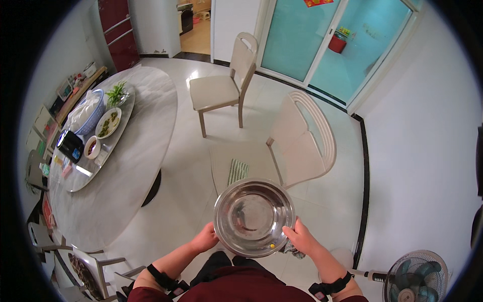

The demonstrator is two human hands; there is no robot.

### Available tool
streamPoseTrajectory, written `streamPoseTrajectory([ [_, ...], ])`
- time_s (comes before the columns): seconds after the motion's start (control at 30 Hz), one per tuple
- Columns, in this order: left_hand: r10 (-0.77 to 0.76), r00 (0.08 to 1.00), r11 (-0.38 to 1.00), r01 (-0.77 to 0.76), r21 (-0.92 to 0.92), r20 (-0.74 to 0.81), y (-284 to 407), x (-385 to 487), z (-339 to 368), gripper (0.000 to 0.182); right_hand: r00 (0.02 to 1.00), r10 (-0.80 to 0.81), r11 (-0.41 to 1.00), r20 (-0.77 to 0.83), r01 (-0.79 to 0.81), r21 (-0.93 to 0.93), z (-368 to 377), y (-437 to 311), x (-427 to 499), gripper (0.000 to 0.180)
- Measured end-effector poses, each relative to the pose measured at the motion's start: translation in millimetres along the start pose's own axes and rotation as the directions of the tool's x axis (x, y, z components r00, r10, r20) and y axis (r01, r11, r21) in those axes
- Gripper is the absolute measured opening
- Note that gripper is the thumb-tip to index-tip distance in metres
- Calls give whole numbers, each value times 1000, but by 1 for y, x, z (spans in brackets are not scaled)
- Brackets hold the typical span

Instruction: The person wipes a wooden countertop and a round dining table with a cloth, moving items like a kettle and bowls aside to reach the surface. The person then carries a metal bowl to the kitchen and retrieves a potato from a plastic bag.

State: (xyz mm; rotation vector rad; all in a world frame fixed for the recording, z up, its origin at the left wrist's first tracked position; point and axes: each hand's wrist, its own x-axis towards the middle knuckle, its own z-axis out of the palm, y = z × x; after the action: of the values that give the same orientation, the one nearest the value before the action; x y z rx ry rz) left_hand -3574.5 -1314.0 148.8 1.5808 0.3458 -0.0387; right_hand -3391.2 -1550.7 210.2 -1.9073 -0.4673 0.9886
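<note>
A round stainless steel basin (pixel 253 217) is held in front of my body, its open top facing up. My left hand (pixel 205 238) grips its rim at the left. My right hand (pixel 300 236) holds the rim at the right, with the thumb over the edge. Inside the basin, near the lower right wall, lies a small yellow object (pixel 272 246). Part of a crumpled patterned cloth (pixel 295 250) shows below my right hand; I cannot tell whether that hand holds it. Just beyond the basin, a green-and-white patterned cloth (pixel 237 170) lies on the seat of a beige chair (pixel 302 141).
A large oval marble-patterned table (pixel 151 151) stands at the left, its turntable bearing a blue plastic basket (pixel 94 117), a plate of food (pixel 108 123) and a bowl (pixel 92 147). Another chair (pixel 215 90) stands ahead. An electric fan (pixel 415 281) is at the lower right, near the wall.
</note>
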Motion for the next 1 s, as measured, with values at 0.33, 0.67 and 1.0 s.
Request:
streamPoseTrajectory([
  [0.33,-27,966,999,15,50,256,24,66,46,26,947,-80,991,-311,110,79,-49,49,-34,75],
  [0.67,-247,829,952,305,-36,501,40,150,146,31,987,161,748,18,-134,650,-139,123,-55,42],
  [1.0,-301,786,935,354,6,540,65,285,311,36,972,220,870,-76,-161,465,-338,217,-35,37],
])
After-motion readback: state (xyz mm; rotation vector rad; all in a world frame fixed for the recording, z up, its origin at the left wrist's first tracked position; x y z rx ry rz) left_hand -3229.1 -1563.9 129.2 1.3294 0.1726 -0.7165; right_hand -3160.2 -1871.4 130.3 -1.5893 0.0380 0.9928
